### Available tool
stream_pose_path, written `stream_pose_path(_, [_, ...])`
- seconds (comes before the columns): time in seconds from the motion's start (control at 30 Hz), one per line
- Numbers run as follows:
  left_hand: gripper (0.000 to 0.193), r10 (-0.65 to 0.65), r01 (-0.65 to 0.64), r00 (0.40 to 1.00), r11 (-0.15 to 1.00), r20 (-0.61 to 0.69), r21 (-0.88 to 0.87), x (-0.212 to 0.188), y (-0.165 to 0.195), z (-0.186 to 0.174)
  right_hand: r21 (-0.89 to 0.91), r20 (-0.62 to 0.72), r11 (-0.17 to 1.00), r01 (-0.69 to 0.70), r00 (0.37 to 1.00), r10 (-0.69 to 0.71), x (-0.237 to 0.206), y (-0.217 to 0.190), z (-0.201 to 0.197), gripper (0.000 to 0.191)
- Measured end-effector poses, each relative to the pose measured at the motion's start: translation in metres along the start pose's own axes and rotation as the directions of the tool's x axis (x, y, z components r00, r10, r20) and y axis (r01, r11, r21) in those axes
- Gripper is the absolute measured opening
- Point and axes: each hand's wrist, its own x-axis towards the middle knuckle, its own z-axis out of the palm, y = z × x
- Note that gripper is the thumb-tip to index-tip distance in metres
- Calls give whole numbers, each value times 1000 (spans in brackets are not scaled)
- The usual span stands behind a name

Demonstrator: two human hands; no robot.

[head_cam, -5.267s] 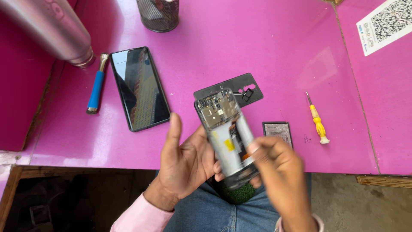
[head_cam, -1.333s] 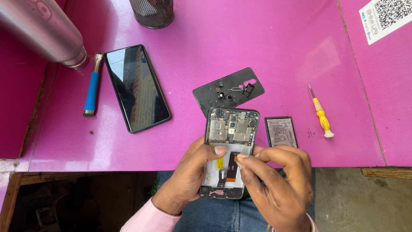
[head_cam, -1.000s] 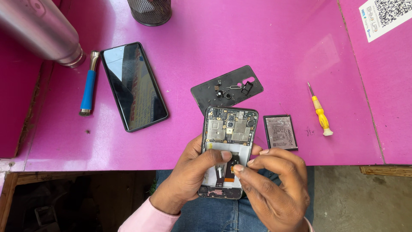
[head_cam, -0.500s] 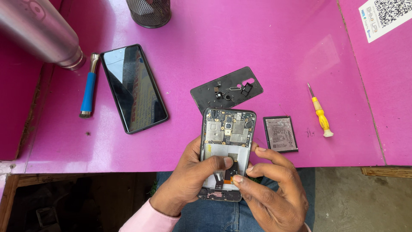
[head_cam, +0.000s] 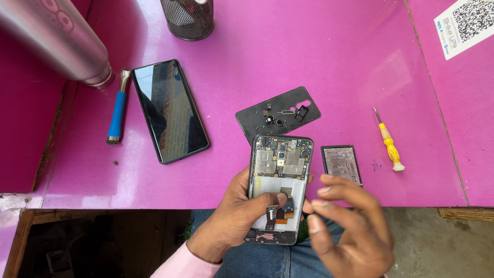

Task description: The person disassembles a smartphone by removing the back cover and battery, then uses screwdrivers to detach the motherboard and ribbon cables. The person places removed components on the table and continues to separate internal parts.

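1. The opened phone (head_cam: 278, 188) is held face down at lower centre of the frame, over the front edge of the pink table (head_cam: 334, 62); board and empty battery bay are exposed.
2. The left hand (head_cam: 234, 219) is wrapped around the phone's left side, with the thumb pressed on the orange flex cables (head_cam: 280, 212) in the lower half of the bay.
3. The right hand (head_cam: 347, 229) is blurred at lower right, fingers loosely spread, nothing gripped, just beside the phone's right edge and apart from it.
4. Step judged in hand: internals work with the back cover off and the battery out; the flex is pinned by the thumb.
5. The battery (head_cam: 341, 164) is laid flat just right of the phone's top. The black inner cover (head_cam: 278, 114) with small loose parts on it is just above the phone.
6. The yellow screwdriver (head_cam: 389, 144) is further right, untouched. A second phone (head_cam: 170, 110), screen up, and a blue-handled tool (head_cam: 118, 113) are at the left.
7. Next move, as judged: fine fingertip control at the flex connector is called for, or a tool from the right; the phone needs to be kept steady by the left hand.
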Motion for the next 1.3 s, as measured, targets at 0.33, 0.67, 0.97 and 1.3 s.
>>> stream_pose_path(0.33, [46,20,-14,992,999,126,-50,-2,12,8,-351,-75,931,-103,994,81,45,25,-35,19])
stream_pose_path(0.67, [46,-11,19,992,998,126,-67,-1,10,6,-744,-145,534,-401,877,458,39,104,-85,38])
stream_pose_path(0.97, [49,37,-28,989,997,141,-70,-1,9,6,100,-266,954,-282,917,299,19,94,-85,22])
stream_pose_path(1.3, [49,21,-11,990,998,139,-69,-2,10,6,647,-279,734,-205,833,478,28,22,-42,34])
